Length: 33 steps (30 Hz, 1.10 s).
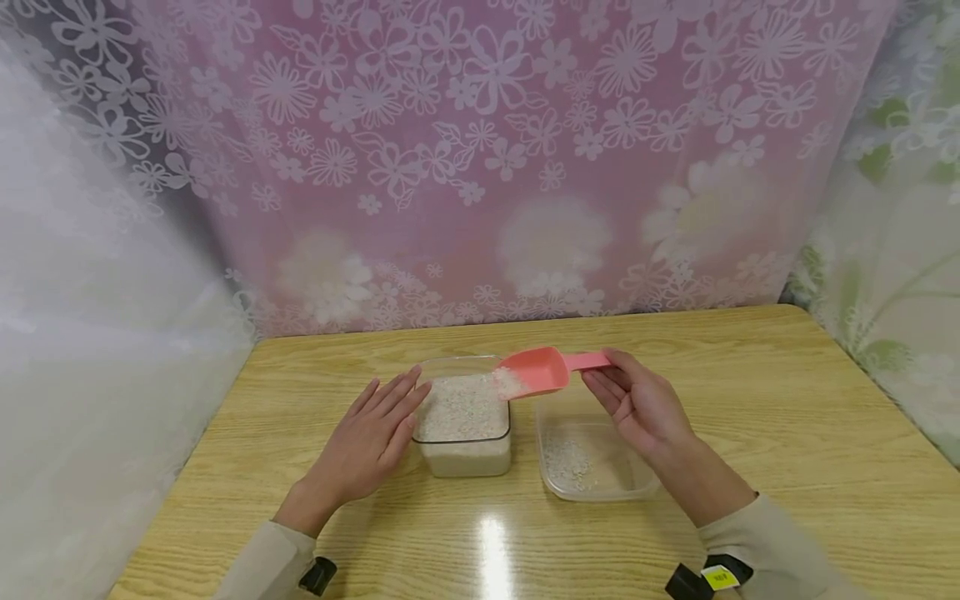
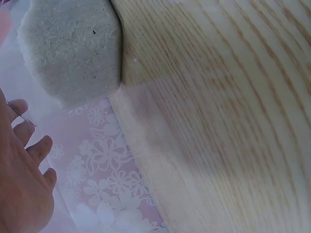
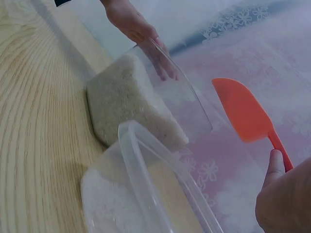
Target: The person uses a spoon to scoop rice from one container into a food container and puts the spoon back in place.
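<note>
My right hand (image 1: 641,408) grips the handle of a pink scoop (image 1: 542,372), held level above the table between two containers. White rice (image 1: 509,382) lies at the scoop's front lip, which overlaps the right rim of a clear container (image 1: 471,460) filled with rice. My left hand (image 1: 375,437) rests with straight fingers against that container's left side and rim; in the left wrist view the fingertips (image 2: 44,144) lie along its wall. Under my right hand stands a second, frosted plastic container (image 1: 600,493) with a thin layer of rice (image 1: 566,464) toward its left side.
Both containers stand on a wood-grain table (image 1: 300,400). A pink floral curtain (image 1: 465,167) hangs along the table's back edge, with a whitish sheet (image 1: 97,333) on the left and a floral one (image 1: 900,233) on the right.
</note>
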Each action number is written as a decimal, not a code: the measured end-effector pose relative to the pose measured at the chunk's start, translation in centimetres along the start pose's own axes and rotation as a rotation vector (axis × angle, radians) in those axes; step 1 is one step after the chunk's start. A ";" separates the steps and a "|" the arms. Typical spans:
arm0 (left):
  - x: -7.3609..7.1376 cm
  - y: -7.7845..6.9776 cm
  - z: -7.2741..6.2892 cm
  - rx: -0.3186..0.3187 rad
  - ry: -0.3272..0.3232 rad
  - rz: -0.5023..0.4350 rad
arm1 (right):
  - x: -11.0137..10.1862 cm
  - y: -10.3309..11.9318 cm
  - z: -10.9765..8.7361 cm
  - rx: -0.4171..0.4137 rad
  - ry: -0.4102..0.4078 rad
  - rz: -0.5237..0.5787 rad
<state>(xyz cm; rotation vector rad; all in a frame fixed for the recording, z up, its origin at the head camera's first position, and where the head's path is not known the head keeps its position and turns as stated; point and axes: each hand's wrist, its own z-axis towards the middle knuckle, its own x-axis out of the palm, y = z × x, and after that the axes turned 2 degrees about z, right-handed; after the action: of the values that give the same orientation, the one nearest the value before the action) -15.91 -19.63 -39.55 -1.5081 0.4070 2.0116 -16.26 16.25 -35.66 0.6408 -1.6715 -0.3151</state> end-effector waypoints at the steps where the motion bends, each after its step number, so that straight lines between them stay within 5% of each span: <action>1: 0.0 0.0 0.0 0.000 0.001 0.000 | -0.3 0.2 -0.1 -0.003 0.003 0.005; 21: 0.0 0.1 -0.1 0.014 -0.002 -0.016 | -7.5 2.8 -2.0 -0.029 0.032 0.057; 33: 0.0 0.1 -0.1 0.015 -0.023 -0.035 | -9.3 2.9 -2.4 -0.074 -0.004 -0.086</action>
<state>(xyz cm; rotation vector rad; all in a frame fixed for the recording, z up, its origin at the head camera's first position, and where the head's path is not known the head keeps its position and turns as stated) -15.92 -19.76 -39.56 -1.4717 0.3825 1.9926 -13.74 24.28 -41.16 0.6584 -1.6310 -0.4378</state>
